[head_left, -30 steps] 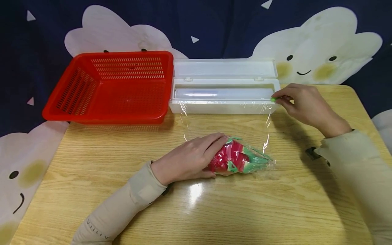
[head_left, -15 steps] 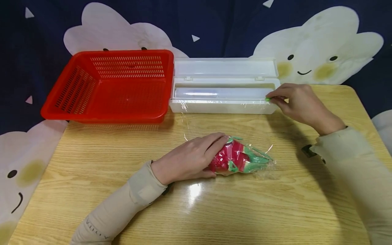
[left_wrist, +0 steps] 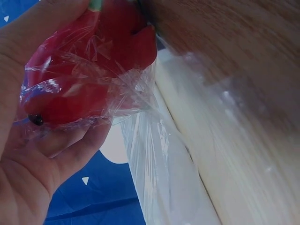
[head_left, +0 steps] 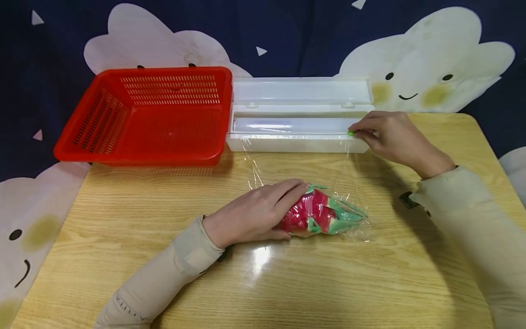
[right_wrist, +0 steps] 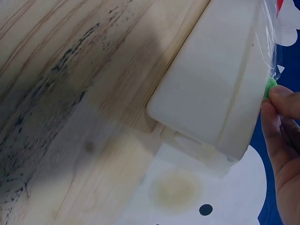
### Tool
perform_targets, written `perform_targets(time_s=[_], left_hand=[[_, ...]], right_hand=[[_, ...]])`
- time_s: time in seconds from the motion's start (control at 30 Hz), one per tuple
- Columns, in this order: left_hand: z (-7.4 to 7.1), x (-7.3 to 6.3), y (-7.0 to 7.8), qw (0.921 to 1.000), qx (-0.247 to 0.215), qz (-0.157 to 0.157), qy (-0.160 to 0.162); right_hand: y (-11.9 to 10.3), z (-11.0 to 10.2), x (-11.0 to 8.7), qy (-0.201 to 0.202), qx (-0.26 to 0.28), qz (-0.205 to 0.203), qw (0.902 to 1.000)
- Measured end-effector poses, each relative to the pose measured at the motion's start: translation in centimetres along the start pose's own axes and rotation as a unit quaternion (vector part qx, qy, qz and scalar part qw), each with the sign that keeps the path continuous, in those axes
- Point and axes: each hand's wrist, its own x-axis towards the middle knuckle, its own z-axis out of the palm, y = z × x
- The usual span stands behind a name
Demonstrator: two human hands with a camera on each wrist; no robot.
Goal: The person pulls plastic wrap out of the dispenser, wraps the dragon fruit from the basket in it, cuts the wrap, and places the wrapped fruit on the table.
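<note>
My left hand (head_left: 256,212) grips a red and green artificial dragon fruit (head_left: 314,214) wrapped in clear cling film. In the left wrist view, thumb and fingers curl round the red fruit (left_wrist: 93,70), and crinkled film (left_wrist: 147,140) runs from it to the white box. A sheet of film (head_left: 296,167) stretches between fruit and cling film dispenser (head_left: 296,145), whose lid stands up with the roll (head_left: 296,124) showing inside. My right hand (head_left: 394,137) pinches a small green slider cutter (head_left: 350,133) on the dispenser's front edge, near its right end. The right wrist view shows this green slider (right_wrist: 270,87) between thumb and finger.
A red plastic basket (head_left: 164,160) with slotted walls stands to the left of the dispenser, close against it. Both are towards the back of the wooden table (head_left: 320,283). Behind hangs a dark blue cloth (head_left: 296,36) with cloud faces.
My right hand has slid the green slider leftward along the dispenser's edge. The film's right side has come loose and slackened near the fruit. My left hand has stayed in place.
</note>
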Motion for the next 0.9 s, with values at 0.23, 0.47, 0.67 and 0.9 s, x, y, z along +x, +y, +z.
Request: perform_targets(time_s=[0.23,0.47,0.67,0.9], left_hand=[[0.03,0.0,0.01,1.0,-0.001,0.001,-0.005],[0.05,0.07,0.01,1.0,-0.001,0.002,-0.006],[0.16,0.05,0.04,1.0,-0.003,0.003,0.002],[0.13,0.07,0.04,1.0,-0.006,0.003,-0.002]], right_hand=[[-0.26,0.26,0.38,0.002,0.002,-0.007,1.0],[-0.47,0.34,0.57,-0.001,0.008,-0.007,0.9999],[-0.57,0.54,0.72,0.003,0.01,-0.005,0.9999],[-0.72,0.59,0.82,0.0,0.012,-0.002,0.9999]])
